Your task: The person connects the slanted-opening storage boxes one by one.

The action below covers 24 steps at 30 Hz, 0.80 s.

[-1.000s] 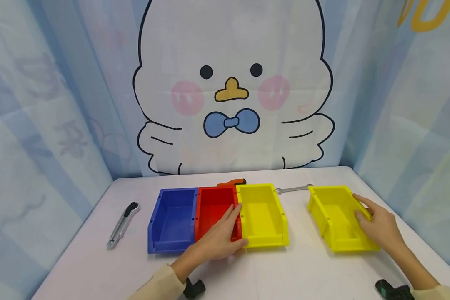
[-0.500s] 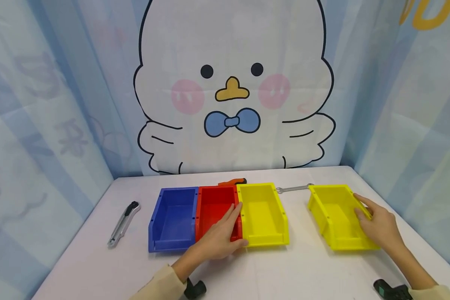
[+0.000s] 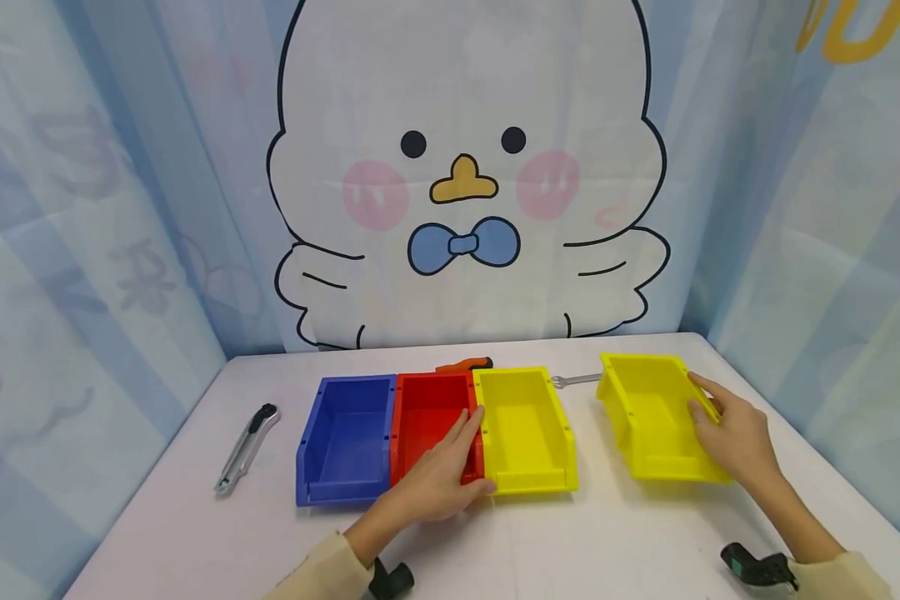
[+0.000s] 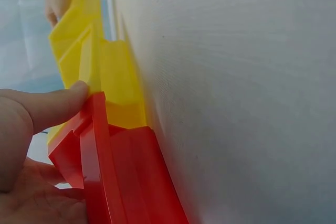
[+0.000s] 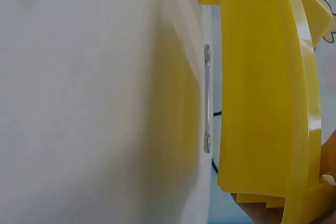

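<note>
My right hand (image 3: 738, 437) grips the right wall of a yellow storage bin (image 3: 652, 412), thumb inside and fingers outside. In the right wrist view that bin (image 5: 257, 103) is raised off the white table, its shadow below. Another yellow bin (image 3: 527, 429) stands in the middle, side by side with a red bin (image 3: 433, 408) and a blue bin (image 3: 351, 437). Across the red bin lies my left hand (image 3: 437, 482), its fingers extended against the wall shared with the yellow one. The left wrist view has its thumb (image 4: 63, 103) at the front corner where red and yellow bins meet.
A utility knife (image 3: 246, 450) lies left of the blue bin. Behind the red bin shows an orange-and-black handle (image 3: 465, 365). A wrench (image 3: 576, 381) lies at the back, partly covered in the head view by the raised bin. Curtains (image 3: 817, 250) surround the table.
My right hand has lifted the yellow bin and brought it left and away from me, so that it now overlaps the wrench's right end. My left hand has stayed in place.
</note>
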{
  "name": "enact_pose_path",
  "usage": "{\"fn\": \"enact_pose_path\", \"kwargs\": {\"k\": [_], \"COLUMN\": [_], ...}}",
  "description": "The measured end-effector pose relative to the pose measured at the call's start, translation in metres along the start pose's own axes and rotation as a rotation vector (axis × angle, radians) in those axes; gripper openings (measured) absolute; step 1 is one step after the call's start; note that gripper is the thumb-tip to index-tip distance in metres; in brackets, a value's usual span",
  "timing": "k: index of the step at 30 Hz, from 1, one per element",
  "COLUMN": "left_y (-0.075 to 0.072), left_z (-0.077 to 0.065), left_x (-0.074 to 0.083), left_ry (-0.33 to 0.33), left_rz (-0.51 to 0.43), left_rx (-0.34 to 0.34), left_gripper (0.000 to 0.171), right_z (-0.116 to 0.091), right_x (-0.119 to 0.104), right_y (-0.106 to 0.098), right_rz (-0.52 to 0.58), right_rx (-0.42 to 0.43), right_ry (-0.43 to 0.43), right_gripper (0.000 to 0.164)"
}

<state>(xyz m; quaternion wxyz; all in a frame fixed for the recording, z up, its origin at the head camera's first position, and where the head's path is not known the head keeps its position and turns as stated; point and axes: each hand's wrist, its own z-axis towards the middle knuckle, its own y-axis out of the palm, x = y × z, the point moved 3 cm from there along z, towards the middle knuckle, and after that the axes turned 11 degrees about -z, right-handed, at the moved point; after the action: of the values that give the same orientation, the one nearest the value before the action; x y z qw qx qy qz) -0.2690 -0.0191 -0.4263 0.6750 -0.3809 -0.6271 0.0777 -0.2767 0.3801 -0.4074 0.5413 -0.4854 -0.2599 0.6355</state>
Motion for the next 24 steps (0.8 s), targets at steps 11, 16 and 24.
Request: {"fn": "enact_pose_path", "kwargs": {"k": [11, 16, 24], "left_y": [0.003, 0.004, 0.003], "left_z": [-0.002, -0.004, -0.006], "left_x": [0.001, 0.002, 0.003], "left_ry": [-0.009, -0.002, -0.001], "left_rz": [0.006, 0.004, 0.001], "left_rx": [-0.003, 0.001, 0.004], "left_gripper": [0.106, 0.106, 0.106], "right_z": [0.005, 0.005, 0.005], "right_x": [-0.039, -0.053, -0.063], "right_y": [-0.004, -0.005, -0.006], "right_rz": [0.046, 0.067, 0.075], "right_rx": [-0.008, -0.015, -0.032], "right_ry": [0.010, 0.006, -0.005], "right_gripper": [0.048, 0.048, 0.049]}}
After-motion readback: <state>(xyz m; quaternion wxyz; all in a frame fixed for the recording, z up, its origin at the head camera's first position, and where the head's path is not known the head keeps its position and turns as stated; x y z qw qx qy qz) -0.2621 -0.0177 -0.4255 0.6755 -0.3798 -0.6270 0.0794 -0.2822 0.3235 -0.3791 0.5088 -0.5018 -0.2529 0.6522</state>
